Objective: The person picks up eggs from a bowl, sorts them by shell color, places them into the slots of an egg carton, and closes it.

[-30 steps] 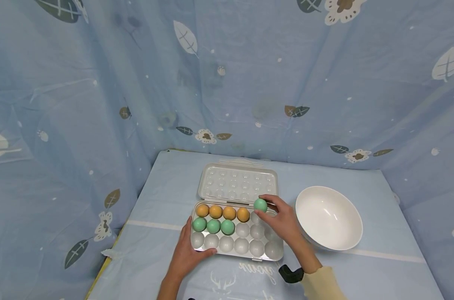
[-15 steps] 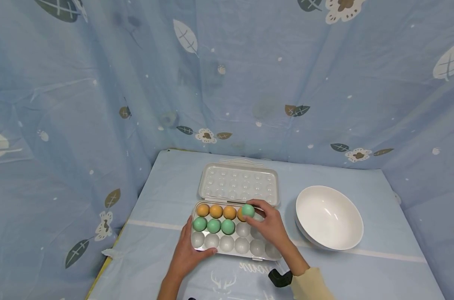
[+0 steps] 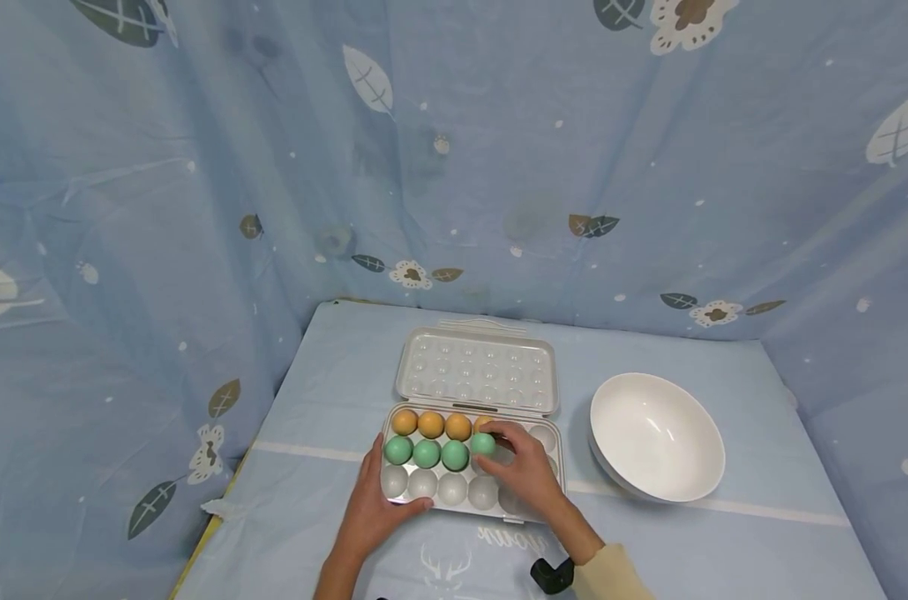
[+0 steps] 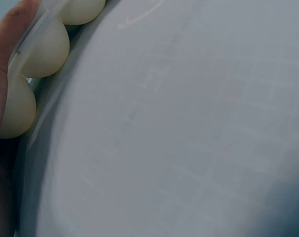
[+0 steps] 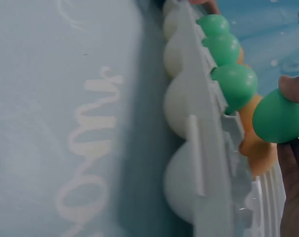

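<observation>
On the table lies a clear plastic egg tray (image 3: 469,507), with its lid folded back. Orange balls (image 3: 431,424) sit in its far row, and green balls (image 3: 426,454) fill the left of the middle row. My left hand (image 3: 375,510) grips the tray's left front corner, thumb along the front edge. Between thumb and fingers, my right hand (image 3: 527,473) pinches another green ball (image 5: 280,117) at the fourth cup of the middle row. Whether that ball touches the cup cannot be seen. The right hand covers some cups on the tray's right side.
A large white bowl (image 3: 658,437) stands right of the tray. The ridged lid (image 3: 478,367) lies flat behind it. Patterned blue cloth (image 3: 454,167) hangs at the back and sides. A dark object (image 3: 551,575) shows by the right wrist.
My right hand has carried the green ball left and nearer me, from the far row over to the middle row. The left hand stays on the tray.
</observation>
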Action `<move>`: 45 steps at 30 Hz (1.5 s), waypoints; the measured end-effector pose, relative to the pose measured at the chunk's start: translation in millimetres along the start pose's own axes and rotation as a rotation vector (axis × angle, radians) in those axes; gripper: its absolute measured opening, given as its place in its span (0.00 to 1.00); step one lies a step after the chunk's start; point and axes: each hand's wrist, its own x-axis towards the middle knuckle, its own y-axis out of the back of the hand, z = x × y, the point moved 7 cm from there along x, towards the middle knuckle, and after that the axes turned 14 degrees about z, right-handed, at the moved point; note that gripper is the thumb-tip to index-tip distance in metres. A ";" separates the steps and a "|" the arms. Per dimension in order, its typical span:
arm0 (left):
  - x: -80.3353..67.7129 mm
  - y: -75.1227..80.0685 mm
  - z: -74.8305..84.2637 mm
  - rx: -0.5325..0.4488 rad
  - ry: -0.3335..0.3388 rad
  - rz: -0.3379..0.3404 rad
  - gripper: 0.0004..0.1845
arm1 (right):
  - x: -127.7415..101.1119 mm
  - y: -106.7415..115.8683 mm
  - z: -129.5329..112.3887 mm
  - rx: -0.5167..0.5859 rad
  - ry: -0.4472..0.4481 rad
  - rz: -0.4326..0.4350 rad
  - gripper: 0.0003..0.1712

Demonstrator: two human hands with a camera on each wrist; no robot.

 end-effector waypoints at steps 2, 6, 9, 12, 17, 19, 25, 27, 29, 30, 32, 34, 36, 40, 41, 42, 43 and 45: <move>-0.1 -0.5 -0.2 -0.004 -0.005 0.001 0.77 | -3.7 -2.0 3.5 -0.015 -0.012 0.006 0.25; -0.7 -1.4 -1.4 -0.007 -0.007 0.003 0.77 | -9.1 -5.8 11.1 -0.050 -0.038 0.007 0.25; -0.8 -1.7 -2.5 -0.006 0.003 -0.005 0.77 | -11.4 -7.3 13.6 -0.102 -0.025 0.007 0.25; -0.3 -1.2 -2.0 -0.012 -0.003 0.000 0.77 | -13.6 -8.1 14.6 -0.173 0.003 0.004 0.25; 0.2 -0.9 0.3 0.011 -0.039 0.029 0.76 | -16.9 -9.7 14.6 -0.272 0.042 0.001 0.25; 0.1 -0.8 0.8 0.021 -0.044 0.033 0.76 | -17.4 -10.1 13.6 -0.291 0.051 0.006 0.25; -0.3 -1.5 -0.1 0.023 -0.012 0.008 0.77 | -19.6 -11.6 14.0 -0.340 0.057 0.008 0.25; -0.4 -2.0 -1.4 0.024 0.006 -0.004 0.78 | -20.4 -12.2 14.2 -0.354 0.060 0.005 0.25; -0.6 -2.0 -2.1 0.021 0.013 -0.009 0.78 | -21.0 -12.9 15.4 -0.371 0.055 -0.001 0.25; -0.6 -1.9 -2.7 0.019 0.021 -0.012 0.78 | -21.2 -13.1 15.9 -0.380 0.050 -0.004 0.25; -0.7 -2.1 -2.9 0.017 0.020 -0.013 0.78 | -21.3 -13.5 16.8 -0.396 0.043 -0.012 0.25; -0.7 -2.0 -2.7 0.015 0.018 -0.012 0.78 | -21.0 -13.8 17.8 -0.405 0.029 -0.020 0.25; -0.6 -2.0 -2.8 0.016 0.016 -0.012 0.78 | -20.8 -13.8 17.6 -0.411 0.025 -0.027 0.26; -0.6 -2.0 -2.6 0.015 0.017 -0.013 0.79 | -20.8 -13.2 15.9 -0.412 0.031 -0.036 0.26; -0.5 -2.0 -2.5 0.016 0.017 -0.014 0.79 | -20.8 -13.0 15.2 -0.412 0.035 -0.038 0.25; -0.4 -2.1 -2.4 0.014 0.018 -0.014 0.79 | -20.8 -12.8 14.7 -0.411 0.039 -0.039 0.25; -0.5 -2.0 -2.4 0.015 0.017 -0.013 0.79 | -20.7 -12.7 14.3 -0.410 0.040 -0.040 0.25; -0.4 -1.9 -2.2 0.017 0.016 -0.012 0.78 | -20.4 -12.3 13.7 -0.414 0.043 -0.040 0.26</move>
